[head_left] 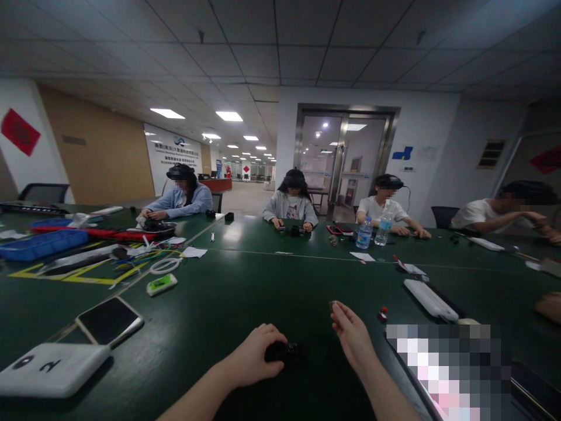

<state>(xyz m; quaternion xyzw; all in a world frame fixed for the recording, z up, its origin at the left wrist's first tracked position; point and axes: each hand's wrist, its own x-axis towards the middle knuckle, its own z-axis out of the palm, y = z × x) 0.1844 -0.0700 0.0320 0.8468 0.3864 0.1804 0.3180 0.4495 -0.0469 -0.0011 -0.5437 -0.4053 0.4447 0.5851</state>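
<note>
On the dark green table point(219, 327), my left hand point(256, 355) curls its thumb and fingers around a small black object point(284, 352). Its exact kind is too dark to make out. To the right, my right hand point(350, 332) is raised a little, with thumb and forefinger pinched on a tiny dark piece point(332, 304) at the fingertips. That piece is too small to name. The two hands are apart from each other.
A phone point(109, 320) and a white device marked 2 point(55, 369) lie at left, near a green-and-white case point(162, 285). At right are a white power bank point(429, 299) and a blurred-out screen point(442, 374). Several people sit across the table, behind bottles point(364, 234).
</note>
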